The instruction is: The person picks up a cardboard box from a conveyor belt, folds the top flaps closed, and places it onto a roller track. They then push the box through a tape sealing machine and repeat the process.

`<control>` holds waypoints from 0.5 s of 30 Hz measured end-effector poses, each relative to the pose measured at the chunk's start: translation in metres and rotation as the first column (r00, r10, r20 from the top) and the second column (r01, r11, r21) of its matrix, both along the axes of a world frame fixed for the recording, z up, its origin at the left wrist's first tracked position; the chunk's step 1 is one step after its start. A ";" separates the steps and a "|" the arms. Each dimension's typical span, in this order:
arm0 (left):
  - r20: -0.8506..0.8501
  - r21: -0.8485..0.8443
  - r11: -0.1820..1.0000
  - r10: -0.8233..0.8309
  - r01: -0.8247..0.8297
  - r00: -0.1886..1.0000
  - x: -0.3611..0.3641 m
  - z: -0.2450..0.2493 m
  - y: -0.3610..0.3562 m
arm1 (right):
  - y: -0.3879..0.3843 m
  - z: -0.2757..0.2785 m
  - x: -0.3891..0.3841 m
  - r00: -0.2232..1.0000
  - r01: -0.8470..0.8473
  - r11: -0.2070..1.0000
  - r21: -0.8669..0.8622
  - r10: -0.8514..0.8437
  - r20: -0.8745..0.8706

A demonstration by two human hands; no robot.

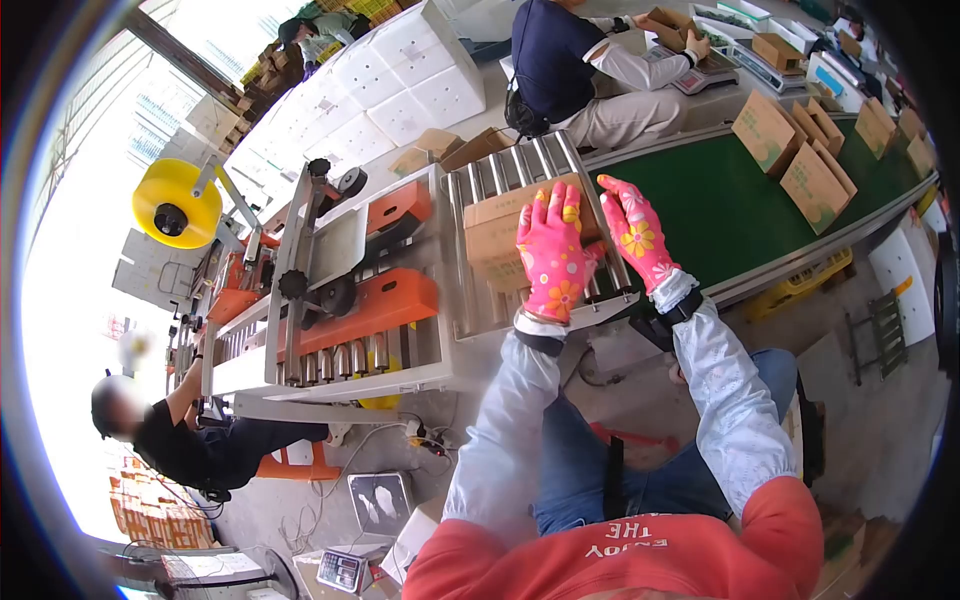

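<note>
A closed brown cardboard box (490, 236) lies on the metal rollers of the conveyor, in the middle of the view. My left hand (552, 255), in a pink flowered glove, rests on the box's right part with its fingers stretched out. Just beyond the box's right end is my right hand (640, 232), gloved alike, fingers extended and close together over the join between rollers and green belt (700, 225). Nothing shows in its palm. Left of the box stands the taping machine, with orange side guides (385, 308) and a yellow tape roll (178, 203).
Several open cardboard boxes (818, 186) stand on the green belt to the right. A person in dark blue (560, 60) handles a box across the belt. Another person (215, 440) is by the machine's left end. White foam boxes (400, 75) are stacked behind.
</note>
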State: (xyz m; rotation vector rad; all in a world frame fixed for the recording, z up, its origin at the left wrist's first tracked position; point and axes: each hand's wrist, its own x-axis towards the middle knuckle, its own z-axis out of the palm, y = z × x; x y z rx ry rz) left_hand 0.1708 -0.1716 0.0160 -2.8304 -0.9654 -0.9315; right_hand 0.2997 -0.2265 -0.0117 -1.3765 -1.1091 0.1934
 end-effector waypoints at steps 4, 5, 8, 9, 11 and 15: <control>0.023 0.056 0.994 0.095 -0.096 0.995 -0.025 0.000 0.078 | -0.005 -0.049 -0.021 0.828 -0.044 0.981 -0.189 0.142 0.542; 0.023 0.075 0.989 0.128 -0.129 0.991 -0.034 -0.001 0.094 | -0.008 -0.065 -0.030 0.781 -0.028 0.958 -0.284 0.198 0.592; 0.002 0.105 0.967 0.233 -0.232 0.972 -0.068 -0.004 0.134 | -0.011 -0.079 -0.048 0.625 0.175 0.952 -0.250 0.089 0.776; -0.017 0.096 0.960 0.265 -0.263 0.964 -0.079 -0.005 0.146 | -0.010 -0.080 -0.050 0.558 0.239 0.944 -0.228 0.059 0.828; 0.002 0.112 0.955 0.276 -0.275 0.961 -0.091 -0.006 0.159 | -0.012 -0.071 -0.053 0.721 0.135 0.894 -0.427 0.207 0.661; -0.120 0.026 0.908 0.419 -0.419 0.900 -0.113 -0.006 0.172 | -0.014 -0.071 -0.056 0.689 0.138 0.911 -0.388 0.193 0.698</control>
